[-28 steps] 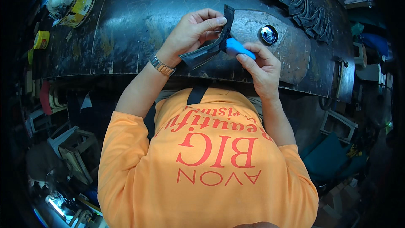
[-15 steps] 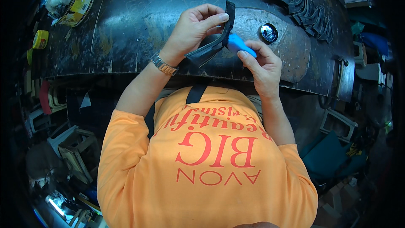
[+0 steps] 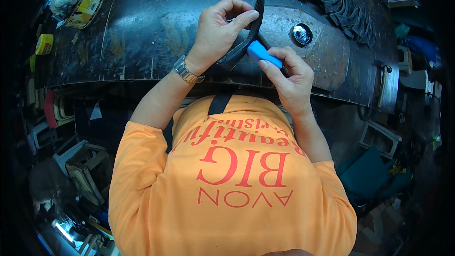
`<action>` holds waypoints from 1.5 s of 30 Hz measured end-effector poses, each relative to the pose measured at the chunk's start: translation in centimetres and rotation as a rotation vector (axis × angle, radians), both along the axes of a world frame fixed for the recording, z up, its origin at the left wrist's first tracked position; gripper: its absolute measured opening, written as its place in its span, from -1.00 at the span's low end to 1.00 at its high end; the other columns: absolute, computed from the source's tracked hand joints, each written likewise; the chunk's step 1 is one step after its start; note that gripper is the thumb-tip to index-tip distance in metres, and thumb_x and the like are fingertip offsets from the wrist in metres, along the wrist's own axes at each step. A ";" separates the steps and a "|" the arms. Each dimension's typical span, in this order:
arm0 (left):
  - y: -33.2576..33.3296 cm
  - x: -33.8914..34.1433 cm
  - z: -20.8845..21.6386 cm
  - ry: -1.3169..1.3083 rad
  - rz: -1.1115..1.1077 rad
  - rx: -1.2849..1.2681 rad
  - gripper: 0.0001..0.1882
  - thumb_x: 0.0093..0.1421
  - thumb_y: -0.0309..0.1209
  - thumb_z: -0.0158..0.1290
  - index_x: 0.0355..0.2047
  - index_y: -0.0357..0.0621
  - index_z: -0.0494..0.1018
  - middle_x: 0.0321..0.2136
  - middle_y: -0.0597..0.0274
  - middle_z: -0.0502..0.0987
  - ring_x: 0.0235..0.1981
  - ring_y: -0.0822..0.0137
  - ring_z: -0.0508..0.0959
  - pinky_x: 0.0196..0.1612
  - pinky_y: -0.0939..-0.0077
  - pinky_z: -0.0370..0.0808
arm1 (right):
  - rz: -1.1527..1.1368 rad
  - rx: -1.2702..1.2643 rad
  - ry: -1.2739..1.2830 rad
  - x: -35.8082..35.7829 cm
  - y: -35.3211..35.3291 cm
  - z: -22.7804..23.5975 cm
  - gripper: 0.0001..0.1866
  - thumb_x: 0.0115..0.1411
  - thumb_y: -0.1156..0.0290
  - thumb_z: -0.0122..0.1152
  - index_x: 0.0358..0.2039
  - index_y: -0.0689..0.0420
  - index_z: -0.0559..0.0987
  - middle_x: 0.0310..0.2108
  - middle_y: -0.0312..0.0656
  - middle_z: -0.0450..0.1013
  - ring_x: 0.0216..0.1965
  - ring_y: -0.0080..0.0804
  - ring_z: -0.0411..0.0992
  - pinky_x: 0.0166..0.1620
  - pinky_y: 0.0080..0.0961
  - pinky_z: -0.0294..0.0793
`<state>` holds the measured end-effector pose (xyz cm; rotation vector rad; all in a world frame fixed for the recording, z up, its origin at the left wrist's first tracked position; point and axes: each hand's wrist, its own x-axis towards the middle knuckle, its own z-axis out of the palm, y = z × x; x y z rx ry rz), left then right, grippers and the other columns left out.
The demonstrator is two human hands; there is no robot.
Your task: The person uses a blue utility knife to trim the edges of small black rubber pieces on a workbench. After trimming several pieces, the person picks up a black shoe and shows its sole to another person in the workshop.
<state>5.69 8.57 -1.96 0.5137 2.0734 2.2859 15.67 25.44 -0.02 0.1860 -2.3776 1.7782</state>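
Observation:
My left hand (image 3: 222, 28) pinches the upper end of a curved black strip (image 3: 256, 26) with stitched edges, held up above the table's near edge. The strip bends down toward the lower left, and part of it is behind my hand. In my right hand (image 3: 295, 77), a small blue block (image 3: 258, 51) is gripped between thumb and fingers. Its far end meets the strip near the bend. What kind of tool the block is, I cannot tell. A small round tin (image 3: 302, 34) with a shiny dark inside stands beyond my right hand.
The dark worktable (image 3: 137, 33) has a worn board (image 3: 327, 61) on its right. Several black strips (image 3: 327, 0) lie in an overlapping row at the far right. A yellow tub (image 3: 87, 9) with plastic and a small yellow container (image 3: 44, 44) stand left. Stools (image 3: 87, 170) flank me below.
The blue block has shifted slightly left and lower along the strip, with my right hand following. The strip has turned, so its lower flap shows less.

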 end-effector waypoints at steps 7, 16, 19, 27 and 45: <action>0.1 0.1 0.0 0.052 0.050 -0.074 -0.83 0.16 -0.40 0.20 -0.30 -0.25 0.55 -0.42 0.28 0.61 -0.40 0.54 0.55 -0.28 0.68 0.50 | 0.072 0.086 0.007 0.3 -0.3 0.6 -0.84 0.07 0.54 0.32 -0.32 0.24 0.56 -0.47 -0.31 0.38 -0.46 -0.63 0.30 -0.40 -0.69 0.25; -0.3 0.0 -0.3 -0.044 -0.061 -0.041 -0.82 0.20 -0.40 0.16 -0.23 -0.22 0.53 -0.40 0.33 0.56 -0.38 0.57 0.54 -0.25 0.69 0.53 | -0.140 0.257 0.208 -0.9 0.6 -0.2 -0.86 0.06 0.51 0.32 -0.34 0.21 0.58 -0.52 -0.28 0.39 -0.58 -0.60 0.31 -0.51 -0.65 0.28; -0.3 -0.2 -0.5 -0.072 -0.070 -0.025 -0.82 0.21 -0.39 0.16 -0.23 -0.22 0.52 -0.41 0.34 0.55 -0.39 0.57 0.53 -0.25 0.68 0.53 | -0.136 0.134 0.145 -0.9 1.2 -0.3 -0.85 0.06 0.51 0.33 -0.33 0.21 0.58 -0.50 -0.33 0.40 -0.54 -0.65 0.32 -0.47 -0.68 0.28; -0.2 -0.8 -0.5 -0.186 -0.086 0.096 -0.82 0.19 -0.39 0.18 -0.27 -0.24 0.54 -0.43 0.34 0.56 -0.41 0.57 0.54 -0.27 0.70 0.53 | -0.346 -0.197 0.120 -2.3 5.7 -0.5 -0.81 0.13 0.50 0.32 -0.23 0.23 0.58 -0.43 -0.40 0.45 -0.44 -0.74 0.36 -0.36 -0.80 0.33; 4.3 -13.2 3.5 -0.132 -0.128 -0.184 -0.67 0.18 -0.25 0.18 -0.11 -0.17 0.53 -0.16 0.33 0.54 -0.09 0.46 0.47 0.05 0.55 0.33 | -0.340 -0.358 0.045 -2.4 7.7 -2.8 -0.78 0.16 0.47 0.30 -0.20 0.26 0.56 -0.36 -0.37 0.46 -0.33 -0.70 0.37 -0.24 -0.75 0.37</action>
